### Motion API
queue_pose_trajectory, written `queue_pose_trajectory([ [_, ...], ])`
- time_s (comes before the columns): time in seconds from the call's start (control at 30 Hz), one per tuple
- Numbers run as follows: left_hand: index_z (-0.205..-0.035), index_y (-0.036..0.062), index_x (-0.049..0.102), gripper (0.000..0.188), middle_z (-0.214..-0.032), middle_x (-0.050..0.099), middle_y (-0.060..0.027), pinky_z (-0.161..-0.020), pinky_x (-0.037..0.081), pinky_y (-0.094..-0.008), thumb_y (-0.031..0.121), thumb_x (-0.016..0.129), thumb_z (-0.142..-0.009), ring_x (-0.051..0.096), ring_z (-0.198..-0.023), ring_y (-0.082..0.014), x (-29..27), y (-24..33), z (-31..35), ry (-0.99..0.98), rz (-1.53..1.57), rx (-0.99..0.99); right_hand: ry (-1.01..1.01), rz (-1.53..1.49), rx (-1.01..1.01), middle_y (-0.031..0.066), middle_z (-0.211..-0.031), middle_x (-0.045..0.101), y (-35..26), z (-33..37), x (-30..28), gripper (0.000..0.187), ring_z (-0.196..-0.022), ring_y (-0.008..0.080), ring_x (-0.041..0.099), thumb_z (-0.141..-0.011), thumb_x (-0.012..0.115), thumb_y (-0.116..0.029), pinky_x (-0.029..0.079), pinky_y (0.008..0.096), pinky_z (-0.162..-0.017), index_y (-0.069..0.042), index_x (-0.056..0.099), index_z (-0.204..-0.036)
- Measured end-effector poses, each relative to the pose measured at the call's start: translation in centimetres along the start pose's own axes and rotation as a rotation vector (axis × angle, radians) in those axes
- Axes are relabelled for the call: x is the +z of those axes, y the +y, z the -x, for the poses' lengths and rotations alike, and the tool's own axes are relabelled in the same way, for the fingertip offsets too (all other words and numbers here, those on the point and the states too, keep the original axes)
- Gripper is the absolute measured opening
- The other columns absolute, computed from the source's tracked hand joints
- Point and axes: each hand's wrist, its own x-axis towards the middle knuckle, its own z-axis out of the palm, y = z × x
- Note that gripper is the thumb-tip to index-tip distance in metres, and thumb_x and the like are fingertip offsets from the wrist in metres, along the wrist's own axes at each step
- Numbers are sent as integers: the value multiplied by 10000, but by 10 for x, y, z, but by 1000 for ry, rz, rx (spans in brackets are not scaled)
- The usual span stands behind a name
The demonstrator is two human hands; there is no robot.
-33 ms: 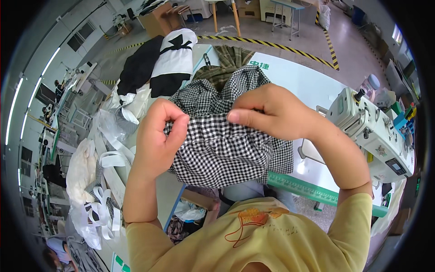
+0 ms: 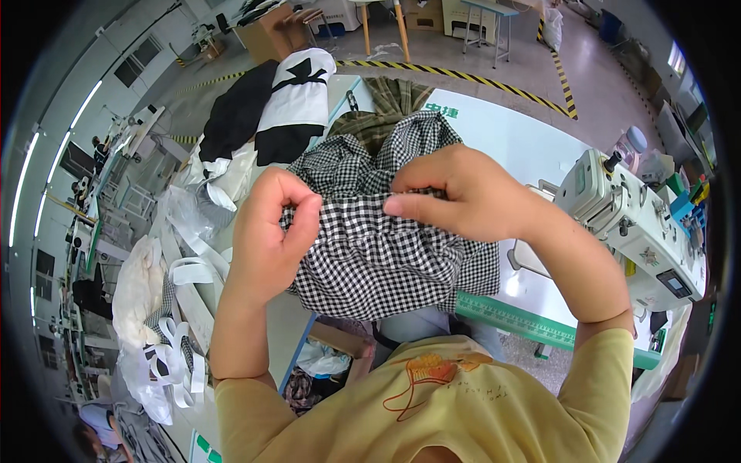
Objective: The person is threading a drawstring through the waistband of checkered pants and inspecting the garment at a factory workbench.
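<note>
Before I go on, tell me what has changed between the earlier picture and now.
Very little: the right hand has shifted slightly, its thumb tip now a touch lower and further left over the checked cloth. Nothing was visibly picked up or let go. The left hand, the sewing machine and the white-and-black cloth look the same.

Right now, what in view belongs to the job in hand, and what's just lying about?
In the job:
black-and-white gingham fabric, left hand and right hand on it
maybe sewing machine, untouched

Lying about, it seems:
olive plaid fabric
black fabric
white-and-black fabric
white strips
</note>
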Motion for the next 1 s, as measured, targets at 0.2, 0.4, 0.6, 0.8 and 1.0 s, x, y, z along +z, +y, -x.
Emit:
queue_pose_trajectory([
  [0.2, -957, 10, 497, 231, -821, 521, -46, -664, 424, -248, 110, 650, -815, 497, -706, -110, 30, -4, 3, 7, 128, 28, 89, -29, -34, 108, -693, 593, -3, -7, 20, 196, -638, 308, 559, -834, 588, -233, 435, 375, -564, -47, 618, -780],
  [0.4, -900, 10, 579, 257, -807, 608, -21, -660, 432, -222, 112, 745, -732, 554, -727, -89, 24, 9, 5, -106, 235, -204, 93, -131, 47, 156, -710, 586, -10, -6, 18, 331, -663, 345, 556, -905, 486, -311, 442, 386, -611, -22, 594, -784],
  [0.6, -751, 17, 497, 136, -704, 489, -18, -624, 390, -235, 5, 631, -736, 471, -662, -102, -9, 2, 1, -16, 32, -27, 157, 85, 166, 170, -545, 464, -1, 9, -8, 581, -523, 327, 430, -935, 397, -461, 369, 400, -531, 17, 528, -633],
  [0.8, -735, 22, 450, 120, -675, 442, -16, -602, 366, -239, 10, 569, -727, 424, -637, -99, -11, -3, 0, -54, -2, 3, 117, -89, 45, 131, -581, 483, -6, 12, 3, 441, -526, 265, 452, -889, 546, -363, 375, 369, -520, 10, 534, -655],
  [1.0, -752, 28, 423, 141, -686, 438, -26, -607, 370, -249, 23, 563, -738, 409, -628, -112, 8, 3, -2, -28, -11, -22, 53, 46, 17, 160, -649, 526, -12, 7, 15, 288, -643, 354, 532, -865, 558, -259, 406, 420, -565, -11, 537, -721],
])
